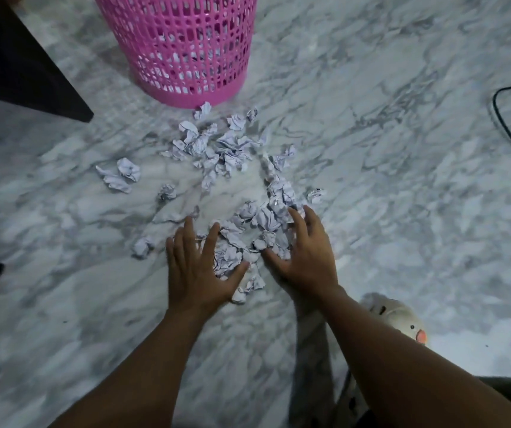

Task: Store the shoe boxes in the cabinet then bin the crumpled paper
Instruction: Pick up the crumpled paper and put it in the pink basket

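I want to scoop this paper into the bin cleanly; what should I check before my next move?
1. Left hand open beside the near paper pile: ok.
2. Right hand open on the pile's other side: ok.
3. Pink basket upright beyond the paper: ok.
4. Room left in basket: cannot tell, rim out of view.
5. All paper gathered: not ok, far cluster lies apart.

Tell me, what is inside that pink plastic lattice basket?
Through the holes of the pink plastic lattice basket, pale crumpled paper pieces show near its bottom. Its rim is out of frame, so the full contents are hidden.
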{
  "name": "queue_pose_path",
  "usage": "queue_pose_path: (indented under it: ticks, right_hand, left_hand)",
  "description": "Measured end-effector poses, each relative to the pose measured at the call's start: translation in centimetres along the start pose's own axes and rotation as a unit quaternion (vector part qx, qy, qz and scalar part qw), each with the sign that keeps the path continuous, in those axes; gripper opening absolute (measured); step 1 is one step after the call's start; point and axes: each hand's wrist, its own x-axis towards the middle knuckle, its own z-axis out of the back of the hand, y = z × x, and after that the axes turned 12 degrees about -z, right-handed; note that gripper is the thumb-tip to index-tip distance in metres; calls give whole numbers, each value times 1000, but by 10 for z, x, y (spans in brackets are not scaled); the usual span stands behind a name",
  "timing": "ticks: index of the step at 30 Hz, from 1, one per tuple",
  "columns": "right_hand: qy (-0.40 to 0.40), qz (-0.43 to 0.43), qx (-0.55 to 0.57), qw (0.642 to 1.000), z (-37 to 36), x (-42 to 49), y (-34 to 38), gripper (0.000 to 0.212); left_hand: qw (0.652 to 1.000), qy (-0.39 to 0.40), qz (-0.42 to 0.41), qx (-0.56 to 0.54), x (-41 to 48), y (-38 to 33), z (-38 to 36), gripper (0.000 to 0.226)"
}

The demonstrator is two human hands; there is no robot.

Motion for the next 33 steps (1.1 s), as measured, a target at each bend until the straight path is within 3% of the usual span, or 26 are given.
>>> queue_pose_path:
  ticks: [4, 9, 15, 19, 26, 33]
  right_hand:
    - [-39, -9, -96, 995, 10, 6, -13, 107]
    - [85, 11, -71, 994, 8, 3, -26, 116]
    - [92, 159, -94, 978, -3, 40, -5, 107]
    - [102, 255, -111, 955, -12, 58, 13, 82]
    - [50, 307, -26, 950, -33, 57, 25, 45]
    - [16, 312, 55, 948, -39, 55, 29, 31]
  left_hand:
    - [1000, -28, 2, -5, -4, 7, 4, 100]
    - [998, 37, -35, -44, -9, 11, 3, 121]
    - [992, 62, -87, -65, -1, 1, 6, 131]
    - [993, 57, -78, -67, 10, -4, 3, 130]
    - [996, 15, -82, -33, 14, 2, -7, 108]
    - [994, -38, -105, -14, 17, 11, -16, 69]
